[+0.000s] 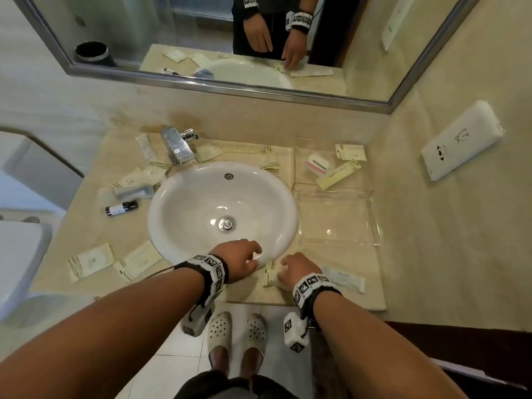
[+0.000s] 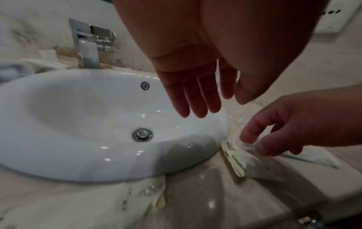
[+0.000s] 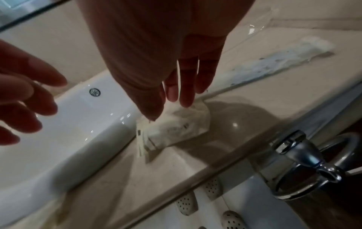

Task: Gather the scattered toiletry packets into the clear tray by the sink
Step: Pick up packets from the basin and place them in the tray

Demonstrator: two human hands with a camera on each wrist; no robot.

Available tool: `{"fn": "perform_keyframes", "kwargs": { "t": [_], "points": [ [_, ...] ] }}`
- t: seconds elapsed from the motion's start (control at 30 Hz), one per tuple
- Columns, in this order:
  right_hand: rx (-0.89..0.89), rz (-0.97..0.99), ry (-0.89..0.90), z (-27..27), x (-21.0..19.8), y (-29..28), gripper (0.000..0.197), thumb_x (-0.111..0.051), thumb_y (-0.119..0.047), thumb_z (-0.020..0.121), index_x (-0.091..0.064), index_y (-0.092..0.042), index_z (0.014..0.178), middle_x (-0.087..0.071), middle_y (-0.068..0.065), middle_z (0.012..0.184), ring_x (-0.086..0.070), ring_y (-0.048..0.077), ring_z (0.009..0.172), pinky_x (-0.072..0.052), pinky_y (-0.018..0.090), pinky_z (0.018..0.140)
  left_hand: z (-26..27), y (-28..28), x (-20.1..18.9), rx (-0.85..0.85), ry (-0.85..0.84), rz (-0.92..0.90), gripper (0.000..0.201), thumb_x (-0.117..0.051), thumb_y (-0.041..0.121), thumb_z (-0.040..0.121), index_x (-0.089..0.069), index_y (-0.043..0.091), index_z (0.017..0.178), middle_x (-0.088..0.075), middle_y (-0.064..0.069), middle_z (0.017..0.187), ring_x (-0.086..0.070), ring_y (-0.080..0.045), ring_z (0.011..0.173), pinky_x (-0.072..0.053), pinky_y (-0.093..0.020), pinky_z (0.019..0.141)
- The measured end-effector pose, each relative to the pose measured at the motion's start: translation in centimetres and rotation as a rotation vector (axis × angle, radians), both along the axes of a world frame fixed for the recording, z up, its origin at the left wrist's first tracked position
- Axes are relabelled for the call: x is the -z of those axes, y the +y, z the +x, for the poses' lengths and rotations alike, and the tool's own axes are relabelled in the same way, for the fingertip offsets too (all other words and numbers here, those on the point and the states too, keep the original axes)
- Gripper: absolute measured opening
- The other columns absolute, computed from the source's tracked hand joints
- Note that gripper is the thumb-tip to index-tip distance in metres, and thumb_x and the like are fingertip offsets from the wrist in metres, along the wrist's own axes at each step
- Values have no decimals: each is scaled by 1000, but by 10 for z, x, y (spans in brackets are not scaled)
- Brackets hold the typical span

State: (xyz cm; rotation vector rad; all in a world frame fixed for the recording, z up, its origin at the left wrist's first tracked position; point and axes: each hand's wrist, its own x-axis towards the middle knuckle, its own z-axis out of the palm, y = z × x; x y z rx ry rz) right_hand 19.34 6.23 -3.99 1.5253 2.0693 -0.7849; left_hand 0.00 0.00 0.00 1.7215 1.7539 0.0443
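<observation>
A cream toiletry packet [image 1: 270, 277] [image 2: 240, 161] [image 3: 176, 128] lies on the counter just in front of the sink's right front rim. My right hand [image 1: 285, 266] [image 3: 168, 106] [image 2: 260, 139] pinches it, thumb at its left end and fingers on its far edge. My left hand [image 1: 256, 256] [image 2: 197, 105] [image 3: 29, 105] hovers over the sink's front rim with relaxed fingers, holding nothing. The clear tray [image 1: 374, 226] stands right of the sink; a few packets [image 1: 349, 152] and a pink-and-white box [image 1: 316, 165] lie in its far part.
A long white wrapped packet [image 1: 342, 279] [image 3: 274, 62] lies right of my right hand. More packets sit at the counter's front left [image 1: 90, 262] [image 1: 141, 262], left of the sink [image 1: 135, 177] and behind it [image 1: 269, 162]. A dark bottle [image 1: 121, 208] lies left; the faucet [image 1: 177, 148] stands behind.
</observation>
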Motion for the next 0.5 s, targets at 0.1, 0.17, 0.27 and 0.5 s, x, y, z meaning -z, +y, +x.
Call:
{"fn": "perform_keyframes", "kwargs": {
  "t": [0.1, 0.17, 0.27, 0.5],
  "points": [
    [-96, -11, -91, 0, 12, -1, 41, -57, -39, 91, -57, -20, 128, -49, 6, 129, -62, 26, 107, -55, 40, 90, 6, -4, 9, -15, 4, -29, 37, -49, 46, 94, -52, 32, 128, -61, 10, 115, -60, -12, 100, -48, -29, 87],
    [-120, 13, -98, -1, 17, -4, 39, -58, -35, 91, -55, -18, 126, -46, 8, 126, -64, 28, 100, -56, 39, 83, 9, -9, 14, -24, -10, -53, 36, -49, 44, 94, -52, 32, 128, -61, 10, 115, -60, -12, 99, -48, -30, 89],
    [-150, 73, -105, -3, 18, -5, 43, -60, -27, 88, -50, -18, 129, -43, 8, 127, -65, 28, 97, -55, 37, 76, 6, -13, 18, -52, -23, -37, 36, -50, 43, 93, -52, 32, 128, -61, 10, 115, -60, -12, 99, -48, -30, 89],
    [-197, 90, -99, -8, 28, 1, 40, -60, -16, 90, -50, -12, 129, -40, 12, 126, -64, 32, 101, -53, 42, 83, -6, -16, 26, -121, -12, -13, 37, -49, 48, 92, -50, 36, 127, -58, 18, 110, -52, -2, 85, -41, -21, 80]
  ]
}}
